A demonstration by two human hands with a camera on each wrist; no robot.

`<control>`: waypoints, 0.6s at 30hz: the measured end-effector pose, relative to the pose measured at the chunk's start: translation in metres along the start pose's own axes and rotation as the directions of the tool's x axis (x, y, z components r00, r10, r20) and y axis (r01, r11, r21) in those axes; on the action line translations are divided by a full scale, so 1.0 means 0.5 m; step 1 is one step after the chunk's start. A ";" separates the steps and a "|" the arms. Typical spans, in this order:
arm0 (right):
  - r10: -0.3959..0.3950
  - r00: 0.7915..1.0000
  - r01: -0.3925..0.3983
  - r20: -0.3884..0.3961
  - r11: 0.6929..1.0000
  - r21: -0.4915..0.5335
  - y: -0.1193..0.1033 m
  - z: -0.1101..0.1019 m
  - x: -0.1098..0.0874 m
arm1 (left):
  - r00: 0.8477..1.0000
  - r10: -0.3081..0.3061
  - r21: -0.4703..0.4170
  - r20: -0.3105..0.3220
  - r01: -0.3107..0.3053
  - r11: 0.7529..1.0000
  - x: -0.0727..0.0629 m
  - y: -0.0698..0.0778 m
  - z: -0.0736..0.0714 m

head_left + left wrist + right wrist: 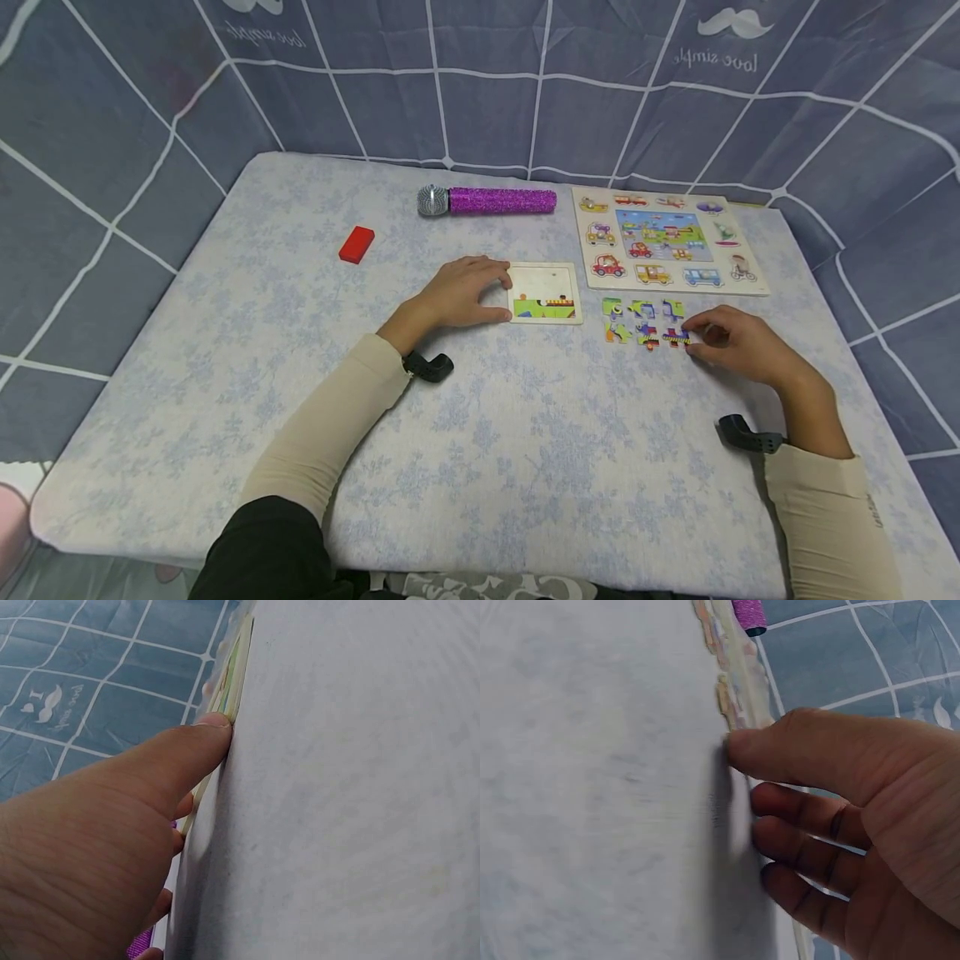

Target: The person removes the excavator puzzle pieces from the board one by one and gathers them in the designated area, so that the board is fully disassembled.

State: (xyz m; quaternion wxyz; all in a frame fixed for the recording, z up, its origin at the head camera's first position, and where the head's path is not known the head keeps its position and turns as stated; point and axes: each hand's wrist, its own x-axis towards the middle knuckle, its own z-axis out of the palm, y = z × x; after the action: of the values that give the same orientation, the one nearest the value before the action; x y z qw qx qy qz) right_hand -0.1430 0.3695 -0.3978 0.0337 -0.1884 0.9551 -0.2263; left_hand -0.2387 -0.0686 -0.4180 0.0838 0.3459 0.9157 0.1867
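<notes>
In the head view, my left hand (467, 292) touches the left edge of a small wooden puzzle tray (545, 268), its thumb at the lower corner and its fingertips higher up. Green picture pieces fill the tray's lower part; its upper part is bare wood. To the right of the tray lie several loose jigsaw pieces (617, 332) in two rows. At the right end of the lower row, my right hand (738, 346) pinches a purple jigsaw piece (676, 337) between thumb and forefinger. The right wrist view shows the thumb low against the tabletop, with that piece mostly hidden.
Behind the loose pieces lies a larger wooden vehicle puzzle board (667, 283). A glittery purple microphone (502, 201) rests near the table's back edge. Farther left is a red block (356, 245). A blue checked curtain (487, 108) hangs behind the cloth-covered table (525, 458).
</notes>
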 end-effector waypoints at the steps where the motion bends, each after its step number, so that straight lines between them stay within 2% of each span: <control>1: 0.012 1.000 -0.012 0.002 1.000 0.004 -0.001 -0.002 -0.001 | 1.000 -0.001 0.000 0.000 0.001 1.000 -0.001 0.000 0.000; 5: 0.027 0.999 -0.026 -0.033 0.999 0.030 -0.009 -0.008 0.003 | 1.000 0.000 -0.009 -0.002 0.000 1.000 -0.003 0.002 -0.001; 10: -0.019 0.998 0.021 -0.062 0.999 0.031 -0.040 -0.001 0.033 | 1.000 0.009 -0.013 0.005 -0.009 1.000 -0.001 0.006 -0.002; 15: -0.140 0.990 0.140 -0.010 0.990 0.006 -0.107 0.029 0.107 | 1.000 -0.002 -0.007 0.002 0.002 1.000 -0.003 0.006 -0.004; 18: -0.215 0.975 0.215 0.051 0.977 0.007 -0.159 0.058 0.165 | 1.000 0.002 -0.009 0.002 -0.002 1.000 -0.005 0.004 -0.004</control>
State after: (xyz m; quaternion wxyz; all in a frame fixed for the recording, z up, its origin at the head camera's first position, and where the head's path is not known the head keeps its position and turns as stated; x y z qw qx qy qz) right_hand -0.1879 0.2606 -0.3867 0.0337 -0.2963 0.9277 -0.2245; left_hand -0.2363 -0.0693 -0.4151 0.0861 0.3464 0.9145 0.1904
